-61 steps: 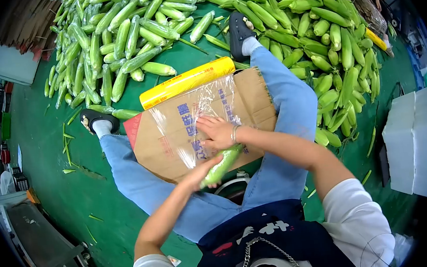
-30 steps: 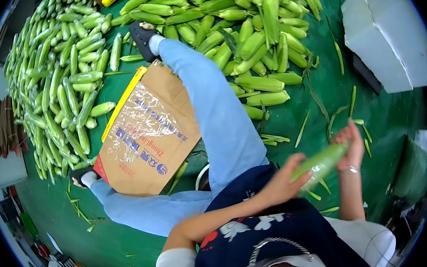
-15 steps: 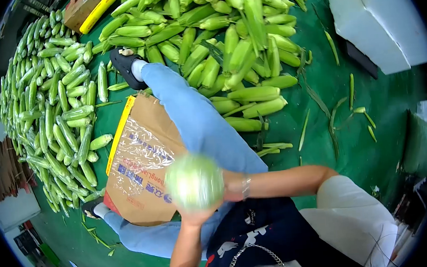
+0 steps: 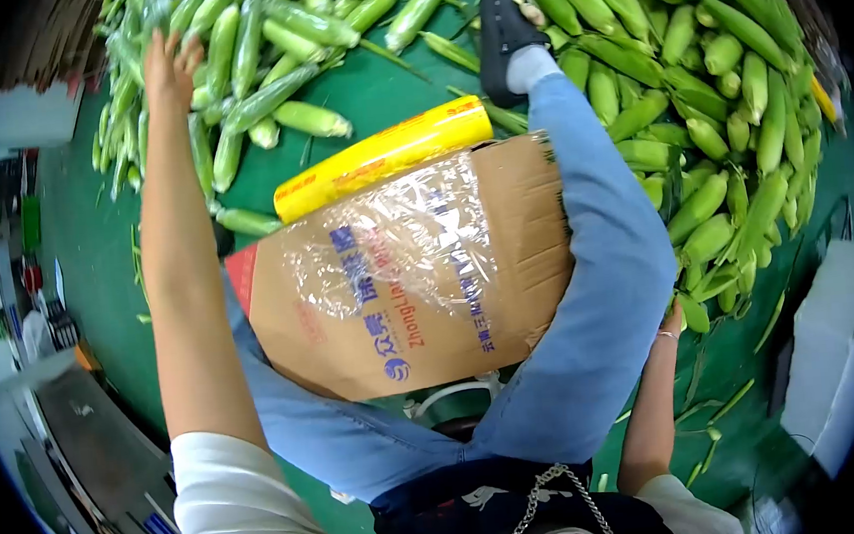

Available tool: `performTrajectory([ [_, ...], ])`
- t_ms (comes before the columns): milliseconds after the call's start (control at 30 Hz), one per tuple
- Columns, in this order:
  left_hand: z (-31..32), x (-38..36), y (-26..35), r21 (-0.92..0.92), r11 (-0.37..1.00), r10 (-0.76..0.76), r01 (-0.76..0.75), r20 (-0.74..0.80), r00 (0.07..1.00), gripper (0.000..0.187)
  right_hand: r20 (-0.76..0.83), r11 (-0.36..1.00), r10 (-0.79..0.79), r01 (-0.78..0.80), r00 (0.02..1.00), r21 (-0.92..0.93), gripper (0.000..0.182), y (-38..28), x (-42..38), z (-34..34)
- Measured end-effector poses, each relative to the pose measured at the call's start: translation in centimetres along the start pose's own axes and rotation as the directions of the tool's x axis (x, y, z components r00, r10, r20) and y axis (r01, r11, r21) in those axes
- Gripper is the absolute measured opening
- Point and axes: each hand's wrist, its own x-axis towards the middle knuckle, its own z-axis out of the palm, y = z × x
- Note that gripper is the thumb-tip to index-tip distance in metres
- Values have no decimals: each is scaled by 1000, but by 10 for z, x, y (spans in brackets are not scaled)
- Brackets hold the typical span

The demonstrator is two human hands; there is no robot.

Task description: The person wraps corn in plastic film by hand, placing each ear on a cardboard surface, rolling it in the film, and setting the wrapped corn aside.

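My left hand (image 4: 171,71) is stretched out to the far left, over the heap of film-wrapped corn cobs (image 4: 303,26). Its fingers look spread, with the tips at the near end of a blurred wrapped cob (image 4: 156,9); whether they touch it is hard to see. Down beside my right knee is my right hand (image 4: 674,320), close to a green cob (image 4: 692,313) at the lower edge of the unwrapped corn pile (image 4: 703,135). My leg and the corn hide most of its fingers. Between my legs sits a printed cardboard box (image 4: 531,249) with clear film (image 4: 385,240) over it.
A long yellow box or roll (image 4: 383,158) lies along the carton's far edge. My shoe (image 4: 508,45) stands between the two corn heaps. Loose husk leaves (image 4: 734,401) are scattered on the green floor (image 4: 95,253), and a white block (image 4: 829,336) stands at the right.
My hands, earlier together around a film-wrapped cob over the box, have parted. The left has gone out to the wrapped heap, the right down to the unwrapped pile. My view has turned left.
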Motion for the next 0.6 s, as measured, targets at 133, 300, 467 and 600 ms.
performTrajectory([
  [133, -21, -100, 44, 570, 821, -63, -48, 174, 983, 52, -39, 868, -472, 457, 881, -192, 32, -26, -13, -19],
  [300, -99, -330, -51, 805, 586, 17, -95, 105, 994, 41, 89, 942, 110, -75, 990, -326, 74, -42, -45, 13],
  [467, -98, -455, -34, 534, 785, -380, 315, 14, 925, 14, -19, 906, -155, 135, 988, -400, 73, -39, -21, 34],
  [600, -122, -461, -43, 584, 738, -466, 338, 79, 881, 12, -183, 865, -263, 147, 947, -480, 53, -35, -19, 47],
])
